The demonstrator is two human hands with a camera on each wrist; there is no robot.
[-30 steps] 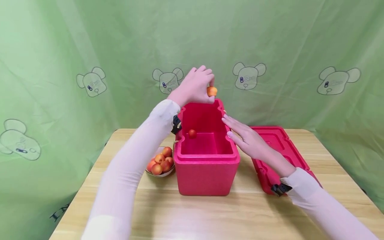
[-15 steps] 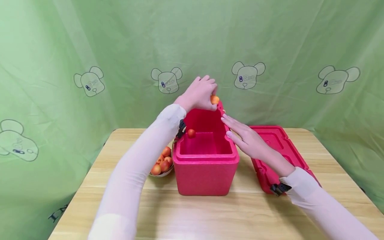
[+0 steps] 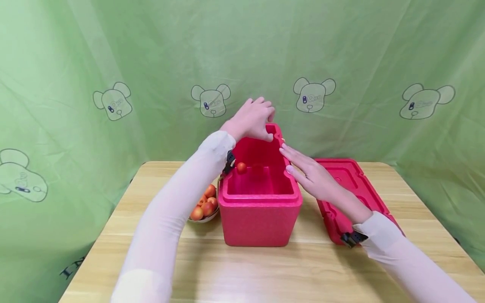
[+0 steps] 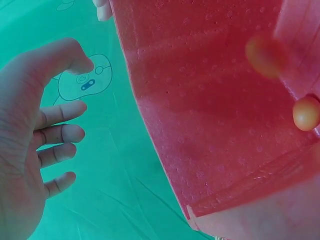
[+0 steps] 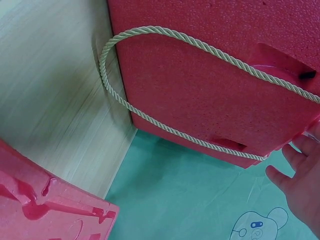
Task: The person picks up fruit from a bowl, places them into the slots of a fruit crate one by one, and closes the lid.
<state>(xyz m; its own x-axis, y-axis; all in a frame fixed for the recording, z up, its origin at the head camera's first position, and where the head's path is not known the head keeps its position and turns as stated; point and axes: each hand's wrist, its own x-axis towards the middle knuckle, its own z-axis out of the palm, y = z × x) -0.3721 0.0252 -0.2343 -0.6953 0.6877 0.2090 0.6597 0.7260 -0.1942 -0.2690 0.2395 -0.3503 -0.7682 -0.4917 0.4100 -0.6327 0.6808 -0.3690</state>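
My left hand (image 3: pixel 253 120) hovers above the far end of a red foam box (image 3: pixel 260 225), thumb and fingers apart with nothing between them. Inside the box, a blurred orange fruit (image 4: pixel 266 56), seemingly an apricot, is in mid-fall in the left wrist view. A second apricot (image 3: pixel 241 168) rests in the box at its left side. My right hand (image 3: pixel 308 172) lies with straight fingers against the box's right rim. In the right wrist view, only part of that hand (image 5: pixel 305 175) shows at the edge. Left of the box, a bowl (image 3: pixel 204 220) holds several apricots, partly hidden by my left sleeve.
The box's red lid (image 3: pixel 350 179) lies on the wooden table (image 3: pixel 242 273) to the right, partly under my right forearm. A rope handle (image 5: pixel 195 47) loops along the box's side. A green curtain (image 3: pixel 242 42) hangs behind the table.
My left hand has lowered and moved slightly right over the box, then let go of the apricot it held. The right hand has stayed at the rim.
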